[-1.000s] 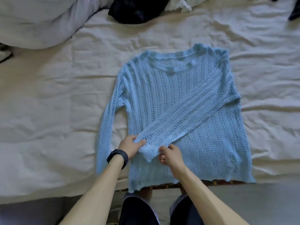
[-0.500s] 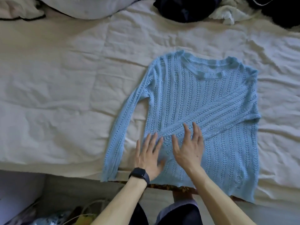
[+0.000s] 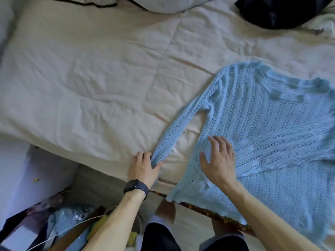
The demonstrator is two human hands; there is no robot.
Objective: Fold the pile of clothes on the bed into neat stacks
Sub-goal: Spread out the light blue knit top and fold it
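A light blue knit sweater (image 3: 268, 127) lies flat on the bed at the right, its hem hanging over the near edge. One sleeve is folded diagonally across its front. The other sleeve (image 3: 177, 131) stretches out to the left and down. My left hand (image 3: 143, 167), with a black watch on the wrist, grips that sleeve's cuff at the bed edge. With spread fingers, my right hand (image 3: 219, 160) rests flat on the sweater's lower left part.
The cream sheet (image 3: 90, 84) covers the bed to the left of the sweater. A dark garment (image 3: 279, 11) and a white one (image 3: 324, 24) lie at the far right. A pillow (image 3: 163, 4) sits at the back. Bags and cables (image 3: 63, 220) clutter the floor at the lower left.
My left hand has left the sweater's body, moved left and taken hold of the loose sleeve's cuff. My right hand stays flat on the sweater. The view has swung left.
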